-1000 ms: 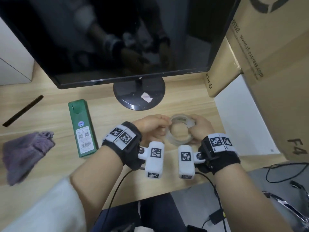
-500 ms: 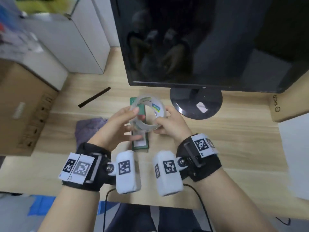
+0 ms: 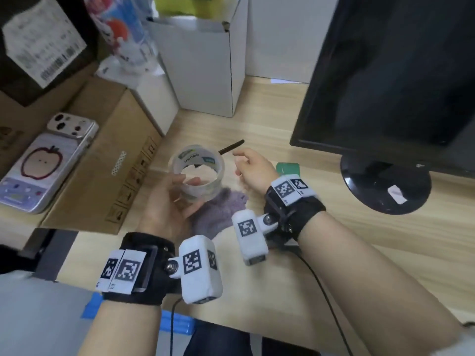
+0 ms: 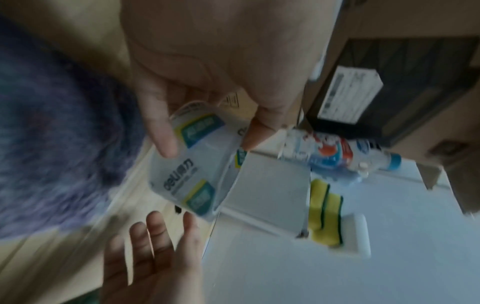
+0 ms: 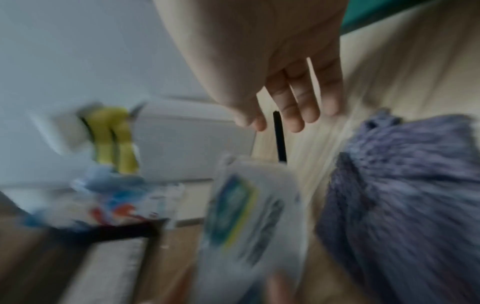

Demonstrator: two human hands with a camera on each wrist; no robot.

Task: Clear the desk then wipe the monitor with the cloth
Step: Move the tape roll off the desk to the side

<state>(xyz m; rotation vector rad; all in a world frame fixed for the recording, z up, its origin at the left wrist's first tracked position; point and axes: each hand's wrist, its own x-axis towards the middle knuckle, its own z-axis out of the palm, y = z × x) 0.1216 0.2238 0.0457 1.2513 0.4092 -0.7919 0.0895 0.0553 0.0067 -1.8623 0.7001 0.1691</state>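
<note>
Tape roll (image 3: pixel 196 173), clear and with a printed core, sits in the centre of the head frame, grasped by the left hand (image 3: pixel 168 204) alone; its fingers curl around the lower rim, probably to carry it off the desk (image 3: pixel 359 240). The right hand (image 3: pixel 253 167) is just beside it, released and holding nothing, fingers relaxed, likely free for the next object. Under both hands lies the purple cloth (image 3: pixel 218 214), waiting for the wiping. A black pen (image 3: pixel 231 147) and a green box (image 3: pixel 288 168) are on the wood near the monitor (image 3: pixel 385 73), at the upper right, so clearing seems not finished.
</note>
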